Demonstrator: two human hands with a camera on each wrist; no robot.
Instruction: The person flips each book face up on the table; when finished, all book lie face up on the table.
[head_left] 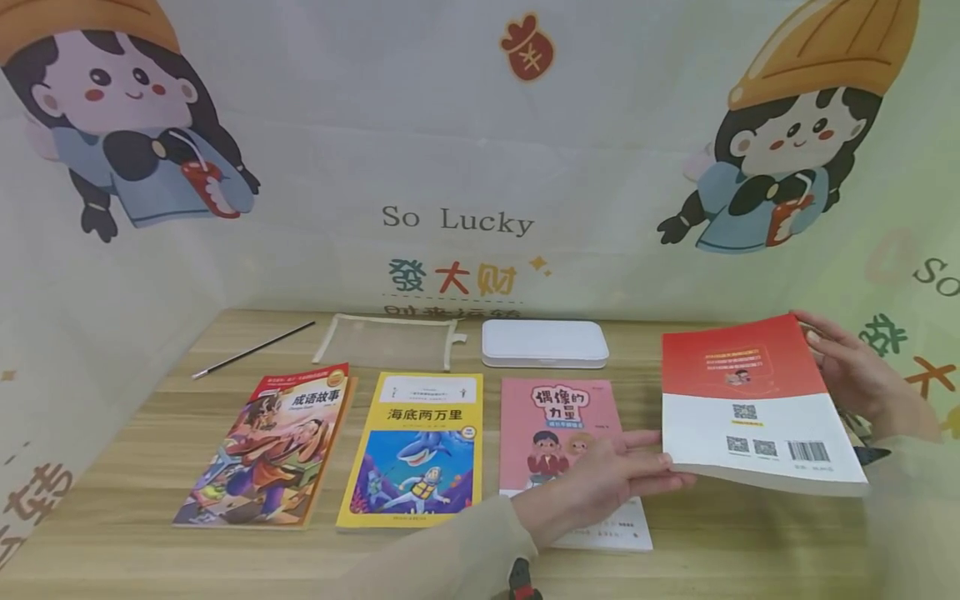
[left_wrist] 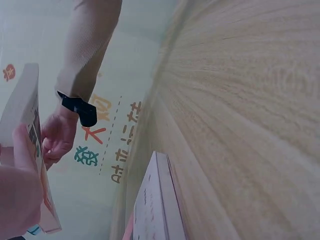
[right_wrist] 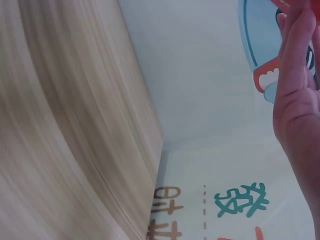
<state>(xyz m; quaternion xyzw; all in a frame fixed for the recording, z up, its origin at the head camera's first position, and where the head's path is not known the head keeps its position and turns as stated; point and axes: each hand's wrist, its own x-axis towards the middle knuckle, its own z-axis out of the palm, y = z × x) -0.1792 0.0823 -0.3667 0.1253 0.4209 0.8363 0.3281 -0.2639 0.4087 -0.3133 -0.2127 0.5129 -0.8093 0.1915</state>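
Note:
A paperback book (head_left: pixel 750 417), its red and white back cover with QR codes and a barcode facing up, is held tilted above the right side of the table. My left hand (head_left: pixel 611 483) pinches its lower left corner, above a pink book (head_left: pixel 555 408) lying on the table. At the book's right edge, my right hand (head_left: pixel 855 367) grips it near the upper corner. The left wrist view shows the held book (left_wrist: pixel 22 107) edge-on between both hands. Only a red piece of it shows beside my right hand (right_wrist: pixel 297 95) in the right wrist view.
A yellow book (head_left: pixel 420 400) and a colorful storybook (head_left: pixel 277 450) lie to the left on the wooden table (head_left: pixel 150 467). Behind them are a black pen-like stick (head_left: pixel 255 350), a mesh pouch (head_left: pixel 390 343) and a white case (head_left: pixel 543 343). A printed cloth (head_left: pixel 337 150) hangs behind.

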